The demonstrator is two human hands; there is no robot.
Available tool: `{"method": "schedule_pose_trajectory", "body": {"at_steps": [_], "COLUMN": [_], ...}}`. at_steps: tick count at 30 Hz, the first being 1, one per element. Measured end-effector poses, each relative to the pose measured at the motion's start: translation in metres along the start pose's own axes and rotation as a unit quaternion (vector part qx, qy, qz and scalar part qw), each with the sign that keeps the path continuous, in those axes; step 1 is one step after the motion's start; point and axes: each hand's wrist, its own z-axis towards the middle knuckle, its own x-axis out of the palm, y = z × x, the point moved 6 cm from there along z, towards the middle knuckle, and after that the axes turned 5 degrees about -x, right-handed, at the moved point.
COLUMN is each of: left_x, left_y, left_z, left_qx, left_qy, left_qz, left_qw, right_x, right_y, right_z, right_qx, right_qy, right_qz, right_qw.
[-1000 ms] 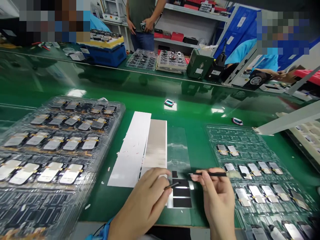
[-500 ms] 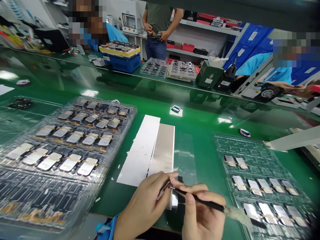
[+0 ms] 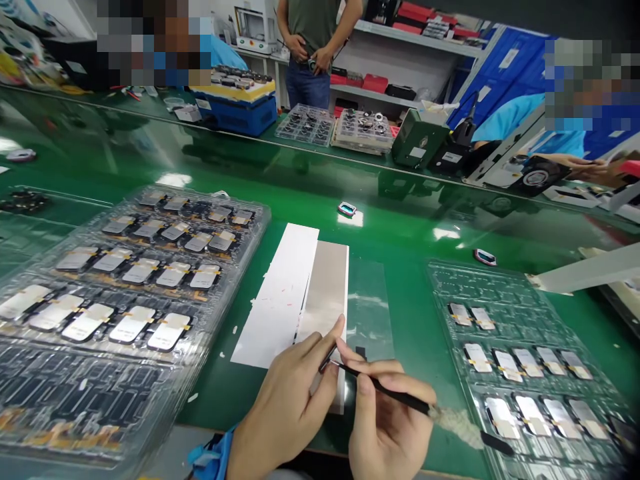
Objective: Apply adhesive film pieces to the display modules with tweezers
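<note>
My left hand [image 3: 293, 393], with a blue band at its wrist, pinches a small dark flat part [image 3: 327, 358] between thumb and fingers. Most of that part is hidden by the fingers. In my right hand [image 3: 393, 420] are slim black tweezers [image 3: 407, 400], wrapped in pale material near the back end, their tip against or very close to the part. Both hands hover over the lower end of a grey-beige strip sheet [image 3: 327, 287]. Beside it lies a white sheet [image 3: 283, 293] with small pinkish scraps on it.
A clear tray [image 3: 250, 247] with rows of small silver-backed screen modules [image 3: 170, 331] stands at left. Another tray [image 3: 450, 280] at right holds similar modules. A clear film [image 3: 367, 293] lies beside the strip. Co-workers and a person standing [image 3: 310, 73] are beyond the bench.
My left index finger has lifted and straightened upward. Both hands have shifted slightly left in view, still holding the dark part and the tweezers. The whole view has moved a little.
</note>
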Motion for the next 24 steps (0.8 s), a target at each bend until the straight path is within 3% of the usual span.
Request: {"method": "schedule_pose_trajectory", "body": {"at_steps": [24], "left_x": [0.0007], "left_y": [-0.0003], "left_z": [-0.0017], "left_qx": [0.017], "left_qy": [0.003], "left_qz": [0.020], "left_qw": [1.000], "right_x": [-0.0004], "right_y": [-0.0016], "right_z": [-0.0012], "right_qx": [-0.014], "right_qy": [0.011], "right_qz": [-0.018], "right_qw": [1.000]}}
